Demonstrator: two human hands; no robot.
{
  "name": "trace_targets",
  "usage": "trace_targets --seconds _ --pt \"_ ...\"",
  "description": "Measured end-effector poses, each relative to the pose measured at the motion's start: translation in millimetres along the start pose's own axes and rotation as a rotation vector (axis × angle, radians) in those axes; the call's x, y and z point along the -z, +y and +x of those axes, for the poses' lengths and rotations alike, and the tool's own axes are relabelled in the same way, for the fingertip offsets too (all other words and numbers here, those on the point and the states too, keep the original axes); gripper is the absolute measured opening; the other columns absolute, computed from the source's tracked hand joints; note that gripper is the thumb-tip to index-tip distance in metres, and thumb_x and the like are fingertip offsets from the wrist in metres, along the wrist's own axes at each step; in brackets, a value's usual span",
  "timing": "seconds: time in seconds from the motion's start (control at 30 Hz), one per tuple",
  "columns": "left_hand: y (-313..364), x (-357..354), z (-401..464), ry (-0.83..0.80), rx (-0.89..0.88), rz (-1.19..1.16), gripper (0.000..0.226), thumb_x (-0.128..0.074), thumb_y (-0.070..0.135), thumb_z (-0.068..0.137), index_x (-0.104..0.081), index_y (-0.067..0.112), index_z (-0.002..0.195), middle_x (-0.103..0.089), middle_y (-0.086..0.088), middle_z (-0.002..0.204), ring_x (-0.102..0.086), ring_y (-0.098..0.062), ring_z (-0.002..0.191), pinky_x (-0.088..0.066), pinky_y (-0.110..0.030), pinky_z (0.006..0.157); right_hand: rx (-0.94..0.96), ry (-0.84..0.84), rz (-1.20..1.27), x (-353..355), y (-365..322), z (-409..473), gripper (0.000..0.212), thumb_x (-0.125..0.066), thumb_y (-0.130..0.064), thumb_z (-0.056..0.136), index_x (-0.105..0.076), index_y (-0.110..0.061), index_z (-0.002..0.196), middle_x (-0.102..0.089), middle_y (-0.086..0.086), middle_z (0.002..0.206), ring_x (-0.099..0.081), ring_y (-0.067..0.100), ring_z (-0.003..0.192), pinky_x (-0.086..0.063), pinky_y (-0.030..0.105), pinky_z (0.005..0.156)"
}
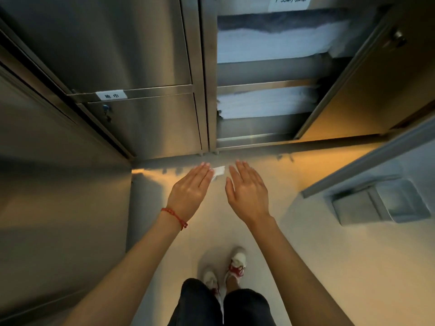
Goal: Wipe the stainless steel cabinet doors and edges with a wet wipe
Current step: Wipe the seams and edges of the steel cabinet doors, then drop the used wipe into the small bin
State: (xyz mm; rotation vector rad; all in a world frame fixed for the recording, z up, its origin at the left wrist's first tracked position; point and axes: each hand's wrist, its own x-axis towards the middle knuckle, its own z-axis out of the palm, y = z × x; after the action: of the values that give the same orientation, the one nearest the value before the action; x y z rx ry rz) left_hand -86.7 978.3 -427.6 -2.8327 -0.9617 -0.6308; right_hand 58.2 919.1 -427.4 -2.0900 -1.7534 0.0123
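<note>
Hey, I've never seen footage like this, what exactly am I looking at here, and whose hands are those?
This is one picture from a camera worn on a person's head, looking down. The left hand, with a red string bracelet, and the right hand reach out flat. A small white wet wipe shows at the left hand's fingertips; whether it is held is unclear. Ahead stand stainless steel cabinet doors; an open compartment holds folded white linens. Below are the person's white and red shoes.

Closed cabinet doors [141,123] stand left of open shelves [266,85] holding folded linens [266,105]; an open door [367,90] hangs right.
</note>
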Motion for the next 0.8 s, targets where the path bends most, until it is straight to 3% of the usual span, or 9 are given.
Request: trace_targets --seconds 0.1,0.27,0.47,0.8 --pt "12 -4 3 -0.016 -0.037 -0.009 0.049 -0.080 -0.017 0.053 -0.069 -0.009 0.099 -0.067 -0.026 0.102 -0.067 -0.036 0.091 -0.053 -0.046 0.077 -0.033 0.003 -0.005 6 12 -13 0.032 -0.058 -0.016 0.085 -0.067 0.001 0.111 -0.063 0.022 0.118 -0.060 0.034 0.111 -0.047 0.046 0.094" --pt "45 -15 18 -0.011 -0.111 -0.018 0.045 -0.078 -0.017 0.056 -0.069 -0.008 0.099 -0.067 -0.025 0.102 -0.067 -0.035 0.093 -0.052 -0.045 0.080 -0.120 0.029 0.012 17 46 -31 0.032 -0.066 -0.011 0.083 -0.066 0.003 0.112 -0.062 0.024 0.119 -0.059 0.037 0.112 -0.045 0.048 0.095" --pt "100 -30 40 -0.043 -0.182 -0.027 0.048 -0.080 -0.014 0.054 -0.069 -0.008 0.100 -0.067 -0.024 0.102 -0.067 -0.034 0.092 -0.052 -0.044 0.079 -0.208 0.040 0.030 36 99 -56 0.032 -0.062 -0.011 0.087 -0.064 0.003 0.116 -0.058 0.024 0.124 -0.055 0.037 0.118 -0.042 0.047 0.099" --pt "217 -64 87 -0.069 -0.339 -0.112 0.049 -0.082 -0.012 0.055 -0.068 -0.007 0.102 -0.067 -0.024 0.103 -0.067 -0.033 0.093 -0.055 -0.043 0.078 -0.316 0.155 -0.052 82 210 -111 0.031 -0.073 -0.008 0.078 -0.069 0.003 0.106 -0.065 0.022 0.114 -0.062 0.036 0.108 -0.050 0.047 0.089"
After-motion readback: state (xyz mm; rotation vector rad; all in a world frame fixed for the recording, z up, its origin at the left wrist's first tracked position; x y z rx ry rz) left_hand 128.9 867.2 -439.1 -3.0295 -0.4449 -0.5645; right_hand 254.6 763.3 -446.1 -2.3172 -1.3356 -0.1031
